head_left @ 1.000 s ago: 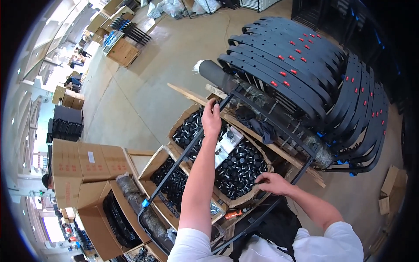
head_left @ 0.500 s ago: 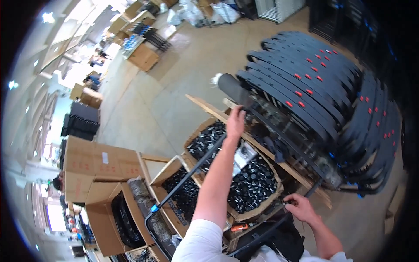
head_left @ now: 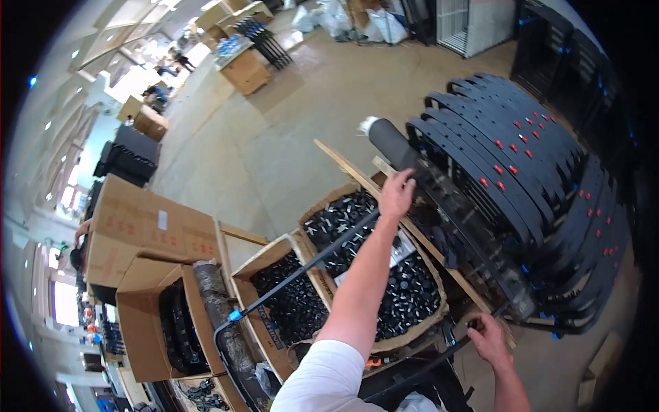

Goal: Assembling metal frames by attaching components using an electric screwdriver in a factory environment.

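My left hand (head_left: 397, 196) reaches across the boxes, its fingers closed at the far corner of a dark tubular metal frame (head_left: 302, 269). A blue piece (head_left: 235, 316) marks the frame's near-left bend. My right hand (head_left: 491, 340) is beside the frame's right-hand tube, a small round black knob (head_left: 473, 324) pinched between thumb and fingers. Under the frame is an open cardboard box of black knobs with shiny metal parts (head_left: 410, 294), partly covered by my left forearm. A smaller box to its left holds small black parts (head_left: 292, 299).
Curved dark panels with red pieces (head_left: 501, 147) are stacked on the right. A wooden plank (head_left: 467, 285) and a dark roll (head_left: 391, 141) lie beyond the boxes. On the left stand an open carton with black parts (head_left: 182, 329) and a big closed carton (head_left: 151, 226). An orange-handled tool (head_left: 374, 361) lies near me.
The view has shifted, so the scene sits lower and the panels farther right. My left hand stays at the frame's far corner. My right hand remains by the right tube, its black knob now plainer.
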Available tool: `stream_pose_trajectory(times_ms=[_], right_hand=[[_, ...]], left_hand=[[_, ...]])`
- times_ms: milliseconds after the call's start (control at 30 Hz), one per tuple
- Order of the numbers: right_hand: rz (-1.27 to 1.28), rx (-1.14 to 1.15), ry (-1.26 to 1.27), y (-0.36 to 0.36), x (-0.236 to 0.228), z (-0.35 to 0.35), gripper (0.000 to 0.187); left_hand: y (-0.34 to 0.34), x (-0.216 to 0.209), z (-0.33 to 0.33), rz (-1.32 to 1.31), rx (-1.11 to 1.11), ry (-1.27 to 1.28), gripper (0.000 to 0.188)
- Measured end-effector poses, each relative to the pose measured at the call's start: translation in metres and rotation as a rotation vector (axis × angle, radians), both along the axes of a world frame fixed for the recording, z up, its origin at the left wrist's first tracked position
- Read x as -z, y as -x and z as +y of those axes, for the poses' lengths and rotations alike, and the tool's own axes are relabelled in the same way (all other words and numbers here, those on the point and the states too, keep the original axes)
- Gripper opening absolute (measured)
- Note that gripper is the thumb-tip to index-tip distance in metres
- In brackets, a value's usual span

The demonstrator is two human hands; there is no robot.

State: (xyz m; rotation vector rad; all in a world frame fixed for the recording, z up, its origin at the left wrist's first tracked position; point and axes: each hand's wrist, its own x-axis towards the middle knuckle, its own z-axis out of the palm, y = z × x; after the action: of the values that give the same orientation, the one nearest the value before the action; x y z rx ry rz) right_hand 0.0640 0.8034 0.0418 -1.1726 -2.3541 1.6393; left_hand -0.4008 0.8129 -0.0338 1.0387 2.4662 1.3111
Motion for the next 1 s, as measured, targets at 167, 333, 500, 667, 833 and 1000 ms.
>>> stream_pose_trajectory(times_ms=[167,333,500,667,833,1000], right_hand=[[-0.004,0.051,-0.229,-0.019,0.017,0.022,0.032],[-0.063,0.165,-0.393,-0.026,-0.005,0.046,0.031],[-0.117,0.177,-0.455,-0.032,-0.003,0.048,0.031],[-0.155,0.123,-0.567,-0.030,0.004,0.048,0.033],[-0.152,0.031,-0.632,-0.020,-0.003,0.055,0.034],[-0.195,-0.087,-0.628,-0.015,-0.006,0.058,0.032]], left_hand=[[0.023,0.024,-0.008,-0.042,0.016,-0.020,0.039],[0.041,0.035,0.002,0.016,0.058,-0.060,0.034],[0.018,0.017,0.006,-0.215,-0.097,-0.055,0.031],[0.008,-0.004,0.000,-0.180,-0.132,0.082,0.029],[0.022,0.014,-0.006,-0.134,-0.038,0.030,0.030],[0.025,0.015,-0.007,-0.306,-0.074,-0.056,0.028]])
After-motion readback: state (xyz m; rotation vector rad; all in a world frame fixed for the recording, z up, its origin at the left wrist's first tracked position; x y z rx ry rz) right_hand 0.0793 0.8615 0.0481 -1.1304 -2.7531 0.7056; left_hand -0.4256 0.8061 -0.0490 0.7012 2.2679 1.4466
